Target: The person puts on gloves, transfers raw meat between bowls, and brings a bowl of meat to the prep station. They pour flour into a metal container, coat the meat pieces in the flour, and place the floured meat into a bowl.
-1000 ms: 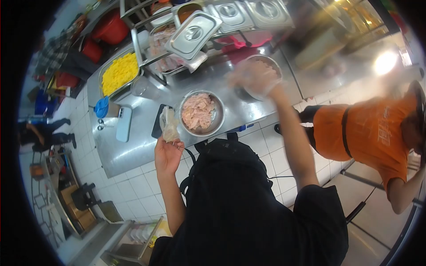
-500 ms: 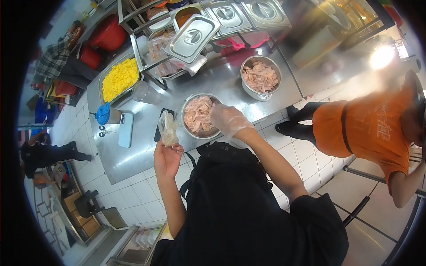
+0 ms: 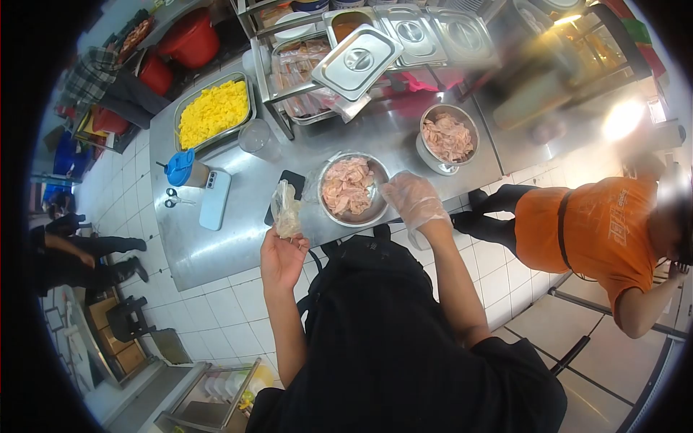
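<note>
My left hand (image 3: 284, 255) is closed with its palm turned up, holding a clear plastic bag (image 3: 287, 215) that has something pale inside. Just right of that bag, a metal bowl (image 3: 379, 209) stands on the steel table, part filled with sliced pink raw meat (image 3: 348, 185). My right hand (image 3: 416, 203) wears a loose clear plastic glove and is at the bowl's right rim. Its fingers look curled together, and whatever they may hold is hidden. A dark phone (image 3: 294, 179) lies partly behind the plastic bag.
Another metal bowl (image 3: 428, 154) of meat stands farther right. Leftward are a light blue phone (image 3: 215, 200), scissors (image 3: 177, 198), a blue-lidded cup (image 3: 189, 170), a clear container (image 3: 258, 139) and a yellow-food tray (image 3: 251, 94). A rack (image 3: 283, 123) stands behind. A person in orange (image 3: 588, 231) stands right.
My right hand has moved right, from over the meat to the bowl's right rim. My left hand still holds the plastic bag. The whole view has shifted slightly.
</note>
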A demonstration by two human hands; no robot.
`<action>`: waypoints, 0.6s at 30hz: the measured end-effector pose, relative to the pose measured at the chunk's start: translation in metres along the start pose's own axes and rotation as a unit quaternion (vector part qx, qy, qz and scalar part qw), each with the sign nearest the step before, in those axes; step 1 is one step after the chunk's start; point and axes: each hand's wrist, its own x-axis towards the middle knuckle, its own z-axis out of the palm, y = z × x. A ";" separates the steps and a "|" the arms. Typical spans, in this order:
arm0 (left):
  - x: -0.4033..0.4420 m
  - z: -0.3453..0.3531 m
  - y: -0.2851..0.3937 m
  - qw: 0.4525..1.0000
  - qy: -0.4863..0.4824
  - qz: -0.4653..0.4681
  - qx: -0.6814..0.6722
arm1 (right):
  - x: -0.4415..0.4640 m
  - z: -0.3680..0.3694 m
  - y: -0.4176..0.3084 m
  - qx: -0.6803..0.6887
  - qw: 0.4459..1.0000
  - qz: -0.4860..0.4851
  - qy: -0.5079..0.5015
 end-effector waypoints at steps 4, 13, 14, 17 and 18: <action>0.001 -0.014 0.011 1.000 -0.006 -0.017 0.001 | 0.019 0.013 -0.028 0.032 0.998 -0.015 -0.060; -0.002 -0.041 0.054 0.999 -0.009 -0.039 0.012 | 0.053 0.042 -0.012 -0.022 0.993 -0.082 0.085; -0.002 -0.044 0.060 0.999 -0.012 -0.038 0.016 | 0.067 0.057 0.015 -0.031 0.982 -0.117 0.148; -0.005 -0.049 0.076 0.999 -0.014 -0.037 0.033 | 0.077 -0.008 -0.033 -0.023 0.994 0.099 0.042; -0.006 -0.047 0.078 0.998 -0.010 -0.041 0.042 | 0.087 -0.005 -0.031 -0.012 0.993 0.117 0.018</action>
